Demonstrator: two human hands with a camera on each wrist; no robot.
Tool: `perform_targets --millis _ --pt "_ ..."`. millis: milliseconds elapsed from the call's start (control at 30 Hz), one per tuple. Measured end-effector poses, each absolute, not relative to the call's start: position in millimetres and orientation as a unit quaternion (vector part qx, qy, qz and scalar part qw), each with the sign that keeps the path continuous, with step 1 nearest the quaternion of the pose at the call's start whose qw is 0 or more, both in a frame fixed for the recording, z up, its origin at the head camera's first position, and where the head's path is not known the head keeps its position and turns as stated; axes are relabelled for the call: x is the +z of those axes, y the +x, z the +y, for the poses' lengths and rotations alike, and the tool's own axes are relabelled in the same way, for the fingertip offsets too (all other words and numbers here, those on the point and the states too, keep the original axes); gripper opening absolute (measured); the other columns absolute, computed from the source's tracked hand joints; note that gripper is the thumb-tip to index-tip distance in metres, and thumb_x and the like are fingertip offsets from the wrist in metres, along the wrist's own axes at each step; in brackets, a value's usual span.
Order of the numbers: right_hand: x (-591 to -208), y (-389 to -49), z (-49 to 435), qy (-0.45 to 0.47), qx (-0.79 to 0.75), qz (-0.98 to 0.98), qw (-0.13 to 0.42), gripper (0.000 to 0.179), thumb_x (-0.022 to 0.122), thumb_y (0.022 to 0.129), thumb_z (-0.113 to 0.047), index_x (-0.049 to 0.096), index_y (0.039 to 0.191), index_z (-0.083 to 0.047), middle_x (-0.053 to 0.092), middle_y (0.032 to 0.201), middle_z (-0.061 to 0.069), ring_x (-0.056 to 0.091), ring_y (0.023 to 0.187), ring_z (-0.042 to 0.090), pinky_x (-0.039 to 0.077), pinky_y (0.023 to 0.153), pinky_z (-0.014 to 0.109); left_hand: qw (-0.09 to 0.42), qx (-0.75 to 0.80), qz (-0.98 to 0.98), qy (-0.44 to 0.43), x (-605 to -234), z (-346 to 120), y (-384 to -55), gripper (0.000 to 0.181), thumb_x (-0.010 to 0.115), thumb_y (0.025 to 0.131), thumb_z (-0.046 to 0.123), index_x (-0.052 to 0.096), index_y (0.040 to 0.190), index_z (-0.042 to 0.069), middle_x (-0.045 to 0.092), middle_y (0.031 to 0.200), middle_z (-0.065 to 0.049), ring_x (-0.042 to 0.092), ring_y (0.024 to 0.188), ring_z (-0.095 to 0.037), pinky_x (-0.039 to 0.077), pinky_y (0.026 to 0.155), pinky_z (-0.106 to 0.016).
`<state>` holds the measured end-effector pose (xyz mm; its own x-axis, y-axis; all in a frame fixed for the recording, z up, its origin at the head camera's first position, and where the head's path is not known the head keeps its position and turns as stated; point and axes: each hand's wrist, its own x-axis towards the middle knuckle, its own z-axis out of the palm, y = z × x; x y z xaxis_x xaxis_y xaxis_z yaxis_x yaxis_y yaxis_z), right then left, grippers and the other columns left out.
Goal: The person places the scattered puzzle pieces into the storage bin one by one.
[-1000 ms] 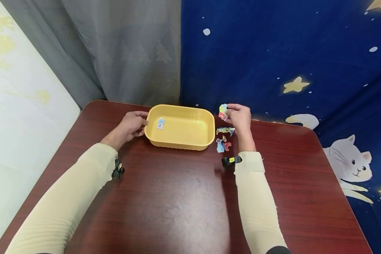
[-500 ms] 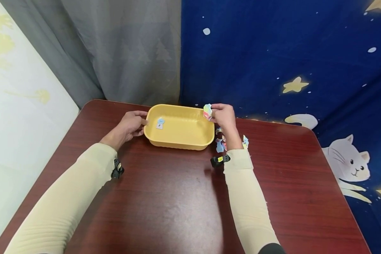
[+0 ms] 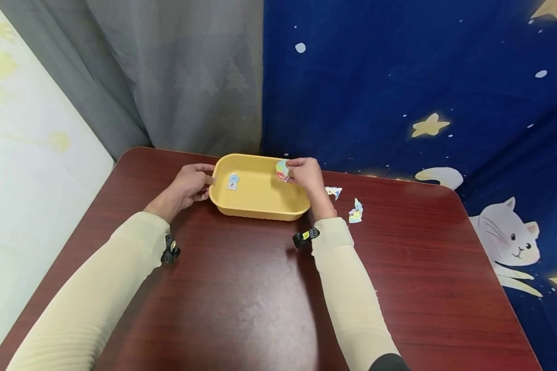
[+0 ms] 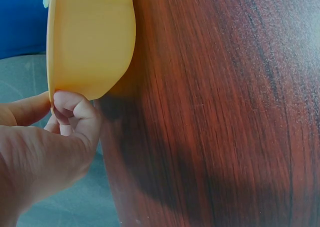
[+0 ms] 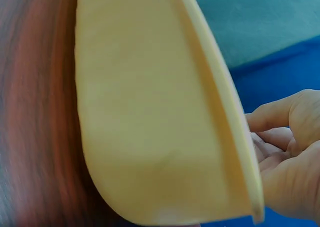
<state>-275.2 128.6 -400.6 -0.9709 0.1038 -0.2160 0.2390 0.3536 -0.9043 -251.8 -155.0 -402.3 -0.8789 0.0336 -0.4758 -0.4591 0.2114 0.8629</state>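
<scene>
Paper scrap (image 3: 282,170) hangs over the right part of the yellow bin (image 3: 260,213), pinched in my right hand (image 3: 307,174); my left hand (image 3: 190,184) pinches its left rim (image 4: 50,62); I'd best brace that and lower the scrap well inside before letting go.

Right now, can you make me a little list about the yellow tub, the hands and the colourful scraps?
Left hand: holds the left rim of the yellow tub
Right hand: pinches a colourful scrap over the tub
Inside tub: small pale-blue and white bits, left end
Beside tub: jagged scraps on the right
Table: reddish-brown
</scene>
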Motion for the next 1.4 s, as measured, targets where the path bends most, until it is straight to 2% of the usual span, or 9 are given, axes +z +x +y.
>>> perform_targets --millis 433,733,1033,1400 --pt "-414.7 -282.0 100.0 0.081 -0.516 0.848 0.090 0.024 0.064 0.083 0.005 0.074 0.105 0.000 0.069 0.113 0.013 0.066 0.079 0.016 0.058 0.075 0.030 0.198 0.615 0.751 -0.137 -404.8 -154.6 -252.1 0.047 0.051 0.097 0.010 0.044 0.144 0.010 0.056 0.084 -0.005 0.052 0.058 -0.011 0.048 0.054 -0.021" --pt "-424.1 -290.8 80.0 0.075 -0.472 0.872 0.107 0.022 0.067 0.082 0.001 0.075 0.103 -0.004 0.072 0.102 0.011 0.067 0.072 0.014 0.055 0.061 0.022 0.196 0.615 0.751 -0.141 -407.0 -153.0 -253.8 0.045 0.050 0.097 0.011 0.045 0.142 0.012 0.056 0.084 -0.004 0.052 0.060 -0.011 0.049 0.055 -0.021" --pt "-432.3 -295.4 65.0 0.082 -0.473 0.867 0.133 0.021 0.067 0.083 0.003 0.075 0.102 -0.004 0.071 0.103 0.011 0.069 0.074 0.014 0.056 0.060 0.022 0.201 0.616 0.750 -0.134 -404.8 -154.9 -253.1 0.047 0.050 0.097 0.010 0.044 0.143 0.011 0.055 0.081 -0.002 0.052 0.061 -0.010 0.049 0.056 -0.021" --pt "-437.4 -300.2 51.5 0.094 -0.465 0.870 0.133 0.019 0.069 0.082 0.003 0.075 0.098 -0.004 0.070 0.100 0.010 0.068 0.066 0.013 0.056 0.057 0.022 0.205 0.617 0.748 -0.135 -405.3 -155.5 -253.3 0.048 0.051 0.097 0.010 0.043 0.144 0.012 0.057 0.080 -0.002 0.053 0.060 -0.010 0.049 0.055 -0.021"
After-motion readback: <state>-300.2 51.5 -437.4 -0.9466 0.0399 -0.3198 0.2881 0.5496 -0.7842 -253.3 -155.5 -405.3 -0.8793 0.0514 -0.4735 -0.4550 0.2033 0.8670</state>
